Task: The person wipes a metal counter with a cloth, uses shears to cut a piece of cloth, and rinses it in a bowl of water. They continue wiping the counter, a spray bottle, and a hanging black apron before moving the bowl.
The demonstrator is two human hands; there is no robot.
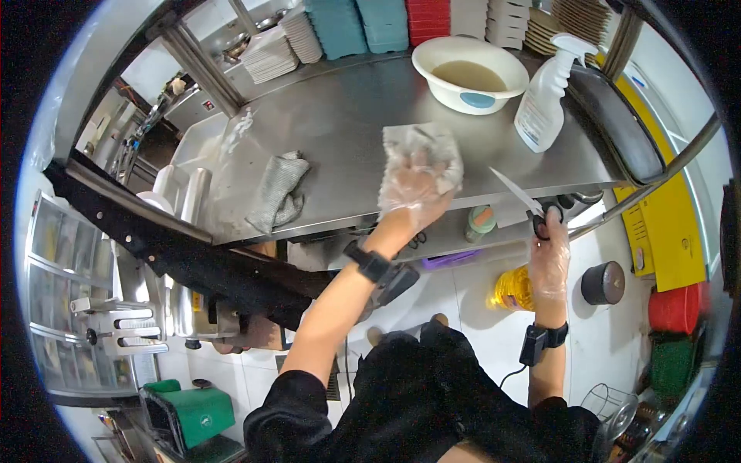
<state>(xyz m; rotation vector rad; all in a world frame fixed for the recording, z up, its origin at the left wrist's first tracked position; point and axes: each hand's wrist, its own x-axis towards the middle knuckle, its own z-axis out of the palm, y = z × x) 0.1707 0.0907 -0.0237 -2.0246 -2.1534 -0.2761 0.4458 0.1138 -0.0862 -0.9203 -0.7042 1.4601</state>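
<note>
A thin clear plastic glove covers my left hand (417,185), which presses a pale cloth (413,139) against the steel counter (347,108). Its fingers are bent into the fabric and partly buried in its folds. My right hand (549,258), gloved the same way, grips a pair of scissors (519,189) by the black handles, just off the counter's front edge. The blades look closed and point up and left over the counter. To the left, a crumpled grey mesh cloth (279,191) lies near the edge.
A white basin (432,58) of murky liquid and a white spray bottle (543,108) stand at the back right. Stacked teal trays (336,27) line the rear. On the shelf below is a green-lidded jar (480,224). A yellow oil bottle (513,289) stands lower down.
</note>
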